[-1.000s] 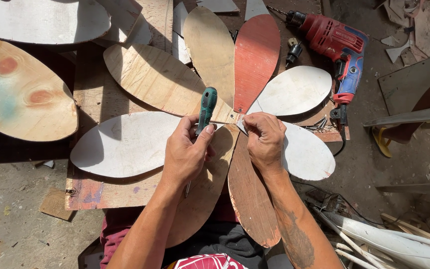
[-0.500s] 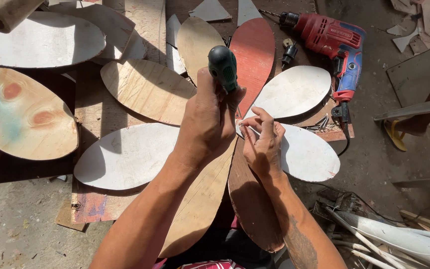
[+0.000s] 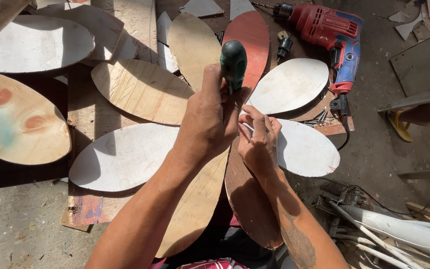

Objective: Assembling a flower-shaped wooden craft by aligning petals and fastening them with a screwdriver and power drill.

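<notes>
Head view: left hand round green-handled tool

A small pale label strip on the red drill body, top right; otherwise no packages, signs or screens.

Left hand fisted (thumb up); right hand fingers pinched

Oval plywood petals fan out flat around a centre — the power drill lies right of them, loose screws just beside its handle.
</notes>
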